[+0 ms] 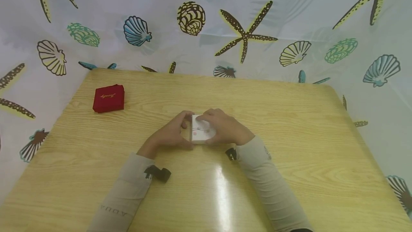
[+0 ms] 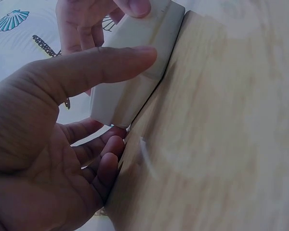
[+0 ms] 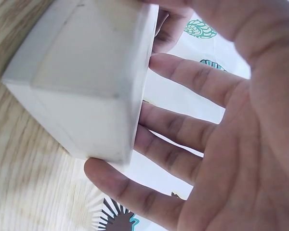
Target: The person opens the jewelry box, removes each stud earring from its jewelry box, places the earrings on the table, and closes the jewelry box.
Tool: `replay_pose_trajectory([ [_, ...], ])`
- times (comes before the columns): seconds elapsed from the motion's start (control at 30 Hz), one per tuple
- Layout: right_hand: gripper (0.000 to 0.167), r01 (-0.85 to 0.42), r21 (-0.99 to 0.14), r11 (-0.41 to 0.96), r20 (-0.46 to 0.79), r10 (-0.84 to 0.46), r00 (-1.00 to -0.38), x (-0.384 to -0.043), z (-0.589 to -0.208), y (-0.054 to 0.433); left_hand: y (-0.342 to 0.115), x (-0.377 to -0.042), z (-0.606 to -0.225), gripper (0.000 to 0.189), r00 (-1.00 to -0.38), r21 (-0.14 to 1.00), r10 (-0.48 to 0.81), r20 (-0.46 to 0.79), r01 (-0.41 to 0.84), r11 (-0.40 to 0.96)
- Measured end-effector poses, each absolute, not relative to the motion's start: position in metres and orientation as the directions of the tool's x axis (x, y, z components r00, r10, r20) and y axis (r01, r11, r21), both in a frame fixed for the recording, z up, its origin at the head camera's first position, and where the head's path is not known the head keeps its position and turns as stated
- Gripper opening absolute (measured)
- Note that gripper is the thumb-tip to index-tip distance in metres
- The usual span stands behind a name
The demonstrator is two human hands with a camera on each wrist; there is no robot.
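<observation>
A small white box [image 1: 199,136] with a thin line drawing and a small red mark on its lid lies on the table in the middle of the head view. From the left, my left hand [image 1: 172,131] grips it, thumb along the near side and fingers around the far side. My right hand [image 1: 226,128] holds it from the right, a finger over the lid's far part and the thumb by the near right corner. In the left wrist view, the left thumb crosses the box's plain side [image 2: 135,38]. The right wrist view has the right fingertips against the box [image 3: 86,62].
A red box [image 1: 109,98] with gold lettering stands at the table's back left. The light wood table [image 1: 289,117] ends at a white cloth [image 1: 173,49] printed with shells and starfish. Each wrist carries a black strap mount [image 1: 161,174].
</observation>
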State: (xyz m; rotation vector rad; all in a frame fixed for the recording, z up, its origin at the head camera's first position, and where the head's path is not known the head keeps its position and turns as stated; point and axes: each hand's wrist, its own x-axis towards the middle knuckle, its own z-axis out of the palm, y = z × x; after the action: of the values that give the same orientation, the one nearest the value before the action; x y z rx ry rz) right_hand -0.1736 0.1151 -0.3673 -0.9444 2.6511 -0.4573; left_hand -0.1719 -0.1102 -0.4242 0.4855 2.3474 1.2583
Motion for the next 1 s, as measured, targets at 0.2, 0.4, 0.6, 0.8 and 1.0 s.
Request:
replay_pose_trajectory([
  [0.2,0.074,-0.563,-0.398,0.724,-0.158,-0.659,-0.736,-0.174,-0.368,0.116,-0.110,-0.173,-0.426,0.106,-0.846,0.839,0.492,-0.205,0.107,0.533],
  [0.4,0.076,-0.547,-0.413,0.728,-0.166,-0.651,-0.740,-0.174,-0.368,0.116,-0.110,-0.174,-0.428,0.107,-0.848,0.835,0.486,-0.211,0.102,0.541],
  [0.6,0.080,-0.540,-0.460,0.705,-0.155,-0.663,-0.733,-0.177,-0.372,0.116,-0.111,-0.174,-0.427,0.106,-0.850,0.838,0.483,-0.211,0.097,0.537],
  [0.8,0.084,-0.530,-0.525,0.666,-0.138,-0.681,-0.719,-0.182,-0.377,0.119,-0.111,-0.174,-0.426,0.105,-0.849,0.841,0.486,-0.207,0.098,0.531],
  [1.0,0.084,-0.536,-0.527,0.659,-0.132,-0.687,-0.715,-0.184,-0.380,0.121,-0.110,-0.174,-0.426,0.104,-0.849,0.836,0.484,-0.213,0.098,0.539],
])
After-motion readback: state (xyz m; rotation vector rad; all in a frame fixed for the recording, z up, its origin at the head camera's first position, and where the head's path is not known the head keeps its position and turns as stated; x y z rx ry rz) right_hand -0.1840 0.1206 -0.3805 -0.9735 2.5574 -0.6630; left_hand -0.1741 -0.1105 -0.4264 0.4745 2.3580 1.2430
